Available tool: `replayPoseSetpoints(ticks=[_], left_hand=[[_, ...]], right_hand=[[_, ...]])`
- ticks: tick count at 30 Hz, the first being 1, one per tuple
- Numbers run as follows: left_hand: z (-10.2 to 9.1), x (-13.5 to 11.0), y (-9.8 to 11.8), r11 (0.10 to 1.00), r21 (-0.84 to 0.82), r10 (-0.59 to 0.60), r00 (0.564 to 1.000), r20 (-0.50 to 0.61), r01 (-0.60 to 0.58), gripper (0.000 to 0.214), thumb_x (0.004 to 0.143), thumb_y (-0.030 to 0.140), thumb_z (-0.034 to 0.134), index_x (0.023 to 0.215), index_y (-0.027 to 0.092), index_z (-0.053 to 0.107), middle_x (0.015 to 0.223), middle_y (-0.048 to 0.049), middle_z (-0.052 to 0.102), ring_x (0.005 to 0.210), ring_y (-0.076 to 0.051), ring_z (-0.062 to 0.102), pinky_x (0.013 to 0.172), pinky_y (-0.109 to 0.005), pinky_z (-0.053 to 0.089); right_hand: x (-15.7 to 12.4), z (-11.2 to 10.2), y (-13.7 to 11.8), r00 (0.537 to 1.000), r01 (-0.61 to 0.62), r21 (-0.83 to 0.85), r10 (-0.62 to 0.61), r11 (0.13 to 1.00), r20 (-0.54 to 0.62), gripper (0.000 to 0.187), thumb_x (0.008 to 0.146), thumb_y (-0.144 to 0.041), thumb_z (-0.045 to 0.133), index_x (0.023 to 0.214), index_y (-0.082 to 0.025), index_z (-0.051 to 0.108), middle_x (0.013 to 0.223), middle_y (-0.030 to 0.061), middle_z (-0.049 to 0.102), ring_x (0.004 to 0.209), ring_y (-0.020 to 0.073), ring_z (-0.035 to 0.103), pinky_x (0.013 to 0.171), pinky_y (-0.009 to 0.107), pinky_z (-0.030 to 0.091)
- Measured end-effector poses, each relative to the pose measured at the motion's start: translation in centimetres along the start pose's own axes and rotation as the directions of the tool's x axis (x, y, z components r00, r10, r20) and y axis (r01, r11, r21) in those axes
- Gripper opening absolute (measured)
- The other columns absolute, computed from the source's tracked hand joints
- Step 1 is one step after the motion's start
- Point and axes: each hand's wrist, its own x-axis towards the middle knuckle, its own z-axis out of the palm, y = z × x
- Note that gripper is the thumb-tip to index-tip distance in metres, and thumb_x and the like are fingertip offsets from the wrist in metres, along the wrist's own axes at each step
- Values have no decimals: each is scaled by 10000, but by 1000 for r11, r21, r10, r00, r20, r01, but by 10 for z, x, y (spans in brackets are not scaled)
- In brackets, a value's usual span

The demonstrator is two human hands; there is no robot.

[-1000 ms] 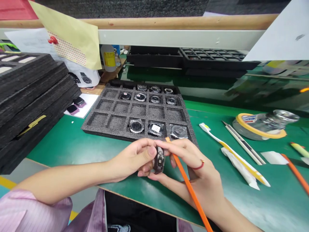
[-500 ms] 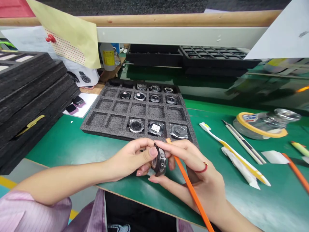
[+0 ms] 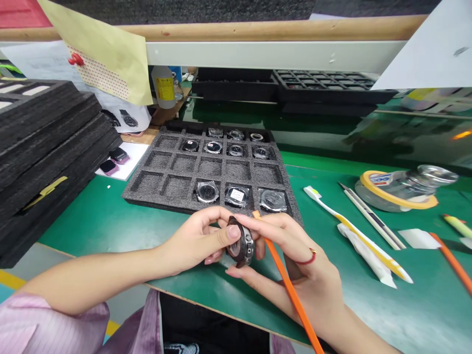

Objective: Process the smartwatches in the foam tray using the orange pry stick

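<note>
A dark round watch case (image 3: 244, 248) with buttons on its silvery side is held tilted on edge over the front of the bench. My left hand (image 3: 195, 241) pinches it from the left, thumb on its face. The thumb and index finger of my right hand (image 3: 313, 280) touch its right side and lower edge. A flat orange stick (image 3: 289, 285) runs through that same hand, its tip pointing at the foam tray (image 3: 167, 200). Film-wrapped watch cases, one of them a case with a white code label (image 3: 236, 195), sit in pockets of this tray.
Stacked black foam trays (image 3: 55, 142) stand at left, near two small purple-edged watches (image 3: 114, 161) on a white pad. To the right lie a toothbrush (image 3: 354, 231), tweezers (image 3: 372, 216), a glass bottle (image 3: 398, 187) and another orange stick (image 3: 453, 265). A shelf edge (image 3: 258, 55) crosses above.
The watch case has turned slightly in my fingers, so more of its face shows. Both hands stay in nearly the same place, and the orange stick remains in the right one.
</note>
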Motion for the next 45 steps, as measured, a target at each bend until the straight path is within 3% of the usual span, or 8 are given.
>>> replayPoseSetpoints(ticks=[12, 17, 20, 22, 25, 28, 36, 45], left_hand=[[-2, 0, -2, 998, 9, 69, 997, 18, -69, 507, 797, 608, 747, 919, 162, 537, 711, 26, 631, 417, -22, 437, 390, -155, 333], [-2, 0, -3, 978, -127, 170, 984, 45, -163, 414, 822, 480, 786, 985, 171, 565, 878, -9, 680, 689, -100, 679, 664, -228, 565], [0, -1, -3, 963, -237, 147, 987, 63, -128, 341, 831, 394, 805, 990, 175, 597, 988, -34, 703, 852, -141, 719, 815, -289, 586], [0, -2, -3, 954, -284, 122, 989, 81, -94, 368, 832, 458, 787, 981, 163, 625, 1000, -55, 711, 894, -161, 719, 868, -319, 582], [-2, -1, -4, 965, -260, 75, 985, 156, -32, 454, 793, 546, 787, 926, 143, 625, 925, -76, 730, 848, -165, 726, 835, -307, 588], [-5, -1, -4, 981, -196, 50, 976, 210, -8, 432, 747, 424, 866, 950, 151, 599, 884, -64, 739, 766, -155, 733, 753, -286, 598], [-4, -4, -4, 982, -145, 140, 981, 132, -121, 590, 746, 221, 879, 1272, 234, 612, 1111, -79, 732, 905, -171, 748, 824, -292, 602], [-3, -4, -3, 983, -134, 143, 984, 105, -129, 534, 746, 195, 871, 1224, 248, 640, 1045, -53, 741, 907, -176, 740, 839, -313, 603]], right_hand=[[0, 1, -1, 999, 12, 57, -10, 998, -33, 700, 817, -159, 795, 1428, -389, 542, 985, 3, 597, 671, 118, 582, 687, 309, 600], [4, 0, -1, 991, -40, 106, 54, 994, -124, 573, 853, -146, 745, 1365, -366, 616, 975, 9, 679, 712, 138, 635, 757, 334, 610], [7, -3, 1, 978, -47, 90, 65, 995, -200, 394, 863, -159, 740, 1204, -354, 715, 930, -2, 742, 711, 152, 666, 743, 332, 614], [8, -7, 2, 975, -54, 79, 69, 995, -212, 303, 873, -167, 732, 1119, -344, 747, 952, 7, 773, 716, 166, 692, 720, 336, 623], [9, -11, 2, 983, -27, 100, 44, 995, -179, 260, 883, -179, 727, 1086, -338, 760, 965, 16, 795, 812, 202, 741, 759, 354, 639], [10, -12, 2, 988, 24, 115, -7, 993, -152, 281, 880, -174, 735, 1100, -350, 755, 1005, 3, 806, 915, 210, 751, 872, 382, 627], [6, -9, 3, 982, -58, 102, 75, 993, -176, 327, 864, -238, 765, 1176, -330, 736, 1218, 34, 761, 1146, 258, 713, 1032, 465, 573], [6, -7, 3, 983, -50, 132, 72, 990, -170, 351, 872, -192, 741, 1186, -348, 738, 1172, 17, 777, 1040, 240, 749, 956, 427, 614]])
